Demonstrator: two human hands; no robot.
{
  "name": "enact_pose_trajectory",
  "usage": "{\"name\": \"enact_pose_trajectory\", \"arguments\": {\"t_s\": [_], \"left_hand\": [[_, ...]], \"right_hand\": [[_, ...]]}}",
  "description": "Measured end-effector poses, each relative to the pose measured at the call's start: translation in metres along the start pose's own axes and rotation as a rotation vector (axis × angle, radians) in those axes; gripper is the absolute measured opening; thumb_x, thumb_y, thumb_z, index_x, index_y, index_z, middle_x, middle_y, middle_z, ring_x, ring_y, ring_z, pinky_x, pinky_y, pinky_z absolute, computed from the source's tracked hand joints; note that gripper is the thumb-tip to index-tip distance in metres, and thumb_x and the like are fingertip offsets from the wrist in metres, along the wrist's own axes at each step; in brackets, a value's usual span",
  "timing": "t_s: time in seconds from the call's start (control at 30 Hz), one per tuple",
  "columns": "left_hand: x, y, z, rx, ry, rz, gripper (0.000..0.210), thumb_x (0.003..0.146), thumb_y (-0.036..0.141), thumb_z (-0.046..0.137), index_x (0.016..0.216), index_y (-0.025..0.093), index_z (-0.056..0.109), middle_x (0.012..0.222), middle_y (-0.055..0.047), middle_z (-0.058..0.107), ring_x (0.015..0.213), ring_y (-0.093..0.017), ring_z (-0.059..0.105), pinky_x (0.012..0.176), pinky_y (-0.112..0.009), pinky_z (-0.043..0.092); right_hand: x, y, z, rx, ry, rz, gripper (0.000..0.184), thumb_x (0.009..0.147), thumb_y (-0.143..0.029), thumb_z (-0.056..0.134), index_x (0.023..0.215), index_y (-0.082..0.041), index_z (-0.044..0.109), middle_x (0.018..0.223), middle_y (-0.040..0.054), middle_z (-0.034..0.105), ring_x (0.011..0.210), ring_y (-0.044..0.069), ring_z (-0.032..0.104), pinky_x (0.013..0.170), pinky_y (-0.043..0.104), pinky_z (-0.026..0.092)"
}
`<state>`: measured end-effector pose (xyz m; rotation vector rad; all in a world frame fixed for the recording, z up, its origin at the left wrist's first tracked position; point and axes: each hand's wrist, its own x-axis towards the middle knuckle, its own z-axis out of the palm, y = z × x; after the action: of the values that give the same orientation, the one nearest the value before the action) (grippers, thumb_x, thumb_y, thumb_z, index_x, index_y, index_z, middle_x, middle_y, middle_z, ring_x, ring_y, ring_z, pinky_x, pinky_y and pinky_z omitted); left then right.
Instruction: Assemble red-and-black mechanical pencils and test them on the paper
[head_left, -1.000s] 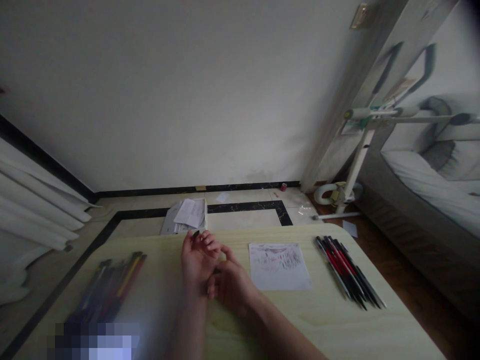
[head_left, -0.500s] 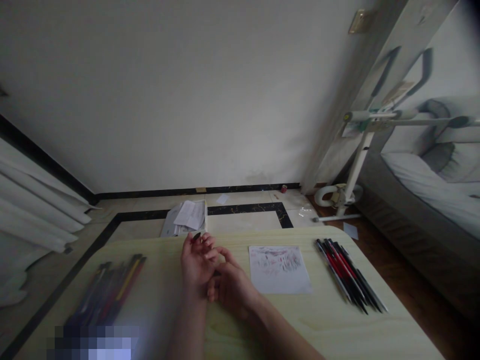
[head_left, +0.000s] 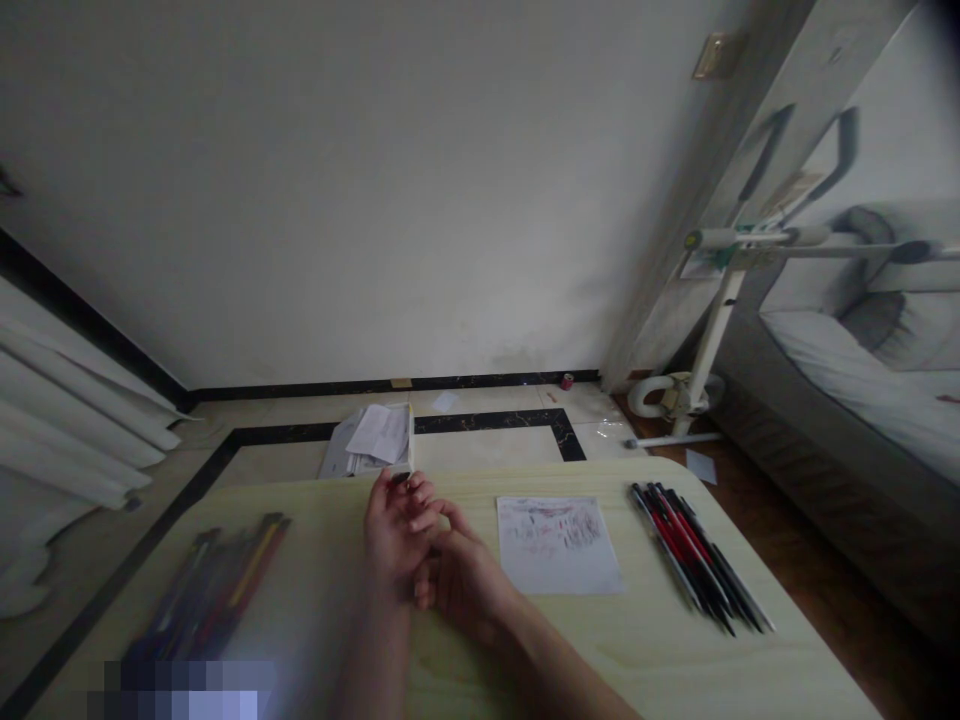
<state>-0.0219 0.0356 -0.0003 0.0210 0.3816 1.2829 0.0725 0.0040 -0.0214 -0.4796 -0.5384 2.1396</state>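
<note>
My left hand (head_left: 397,530) is turned palm up above the table, fingers curled. Between its thumb and fingers sits a short dark piece (head_left: 402,478) that looks like the end of a pen; most of it is hidden. My right hand (head_left: 469,580) is closed against the left palm, its fingers bent inward, and whatever it may hold cannot be made out. Right of the hands lies a white sheet of paper (head_left: 559,550) with dark and reddish scribbles. Farther right, several black, red and silver pens (head_left: 690,560) lie side by side.
On the left of the pale wooden table (head_left: 637,660), several blurred pens (head_left: 210,590) lie in a bunch. Beyond the far edge, a box with papers (head_left: 379,435) stands on the floor. White exercise equipment (head_left: 709,340) and a grey sofa (head_left: 795,390) are at the right.
The dark piece in my left hand has tilted and shows less above the fingers. Both hands stay together in nearly the same place; the view has shifted slightly.
</note>
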Motion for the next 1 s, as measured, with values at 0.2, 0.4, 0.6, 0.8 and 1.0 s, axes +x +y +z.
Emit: {"name": "enact_pose_trajectory", "arguments": {"t_s": [0.2, 0.4, 0.6, 0.8, 1.0], "left_hand": [[0.0022, 0.0014, -0.0005, 0.026, 0.026, 0.002, 0.027, 0.083, 0.033, 0.040, 0.071, 0.013, 0.051, 0.066, -0.003, 0.046, 0.052, -0.008, 0.044, 0.034, -0.013, 0.037], [0.0030, 0.0014, -0.0044, 0.013, -0.050, 0.025, 0.029, 0.085, 0.032, 0.039, 0.068, 0.012, 0.050, 0.062, 0.000, 0.044, 0.046, -0.005, 0.040, 0.032, -0.011, 0.034], [0.0029, 0.0015, -0.0033, 0.034, 0.005, 0.012, 0.029, 0.084, 0.032, 0.038, 0.071, 0.011, 0.053, 0.065, -0.003, 0.048, 0.050, -0.007, 0.045, 0.032, -0.012, 0.036], [0.0041, 0.0033, -0.0022, 0.052, 0.064, 0.007, 0.030, 0.084, 0.033, 0.039, 0.070, 0.012, 0.054, 0.065, -0.004, 0.051, 0.051, -0.008, 0.048, 0.033, -0.013, 0.038], [0.0050, 0.0034, -0.0067, 0.045, -0.009, 0.008, 0.029, 0.085, 0.033, 0.037, 0.074, 0.011, 0.054, 0.066, -0.003, 0.050, 0.047, -0.005, 0.046, 0.032, -0.012, 0.037]], "right_hand": [[0.0000, -0.0012, 0.0009, 0.029, 0.005, 0.005, 0.026, 0.073, -0.025, 0.054, 0.094, -0.025, 0.039, 0.066, -0.0070, 0.055, 0.038, 0.008, 0.053, 0.035, 0.017, 0.040], [0.0003, -0.0005, 0.0002, 0.004, 0.007, -0.003, 0.024, 0.073, -0.024, 0.054, 0.094, -0.024, 0.042, 0.070, -0.0063, 0.056, 0.038, 0.007, 0.052, 0.035, 0.018, 0.041], [-0.0016, -0.0031, 0.0026, 0.000, 0.004, 0.009, 0.026, 0.073, -0.025, 0.054, 0.096, -0.025, 0.043, 0.066, -0.0069, 0.054, 0.037, 0.007, 0.052, 0.036, 0.018, 0.041], [-0.0010, -0.0023, 0.0013, 0.002, -0.003, 0.015, 0.027, 0.074, -0.027, 0.054, 0.099, -0.024, 0.044, 0.069, -0.0056, 0.056, 0.038, 0.007, 0.052, 0.037, 0.018, 0.041], [-0.0005, -0.0013, 0.0002, 0.018, -0.014, 0.001, 0.027, 0.073, -0.022, 0.053, 0.099, -0.023, 0.046, 0.080, -0.0047, 0.056, 0.040, 0.007, 0.054, 0.036, 0.019, 0.042]]}}
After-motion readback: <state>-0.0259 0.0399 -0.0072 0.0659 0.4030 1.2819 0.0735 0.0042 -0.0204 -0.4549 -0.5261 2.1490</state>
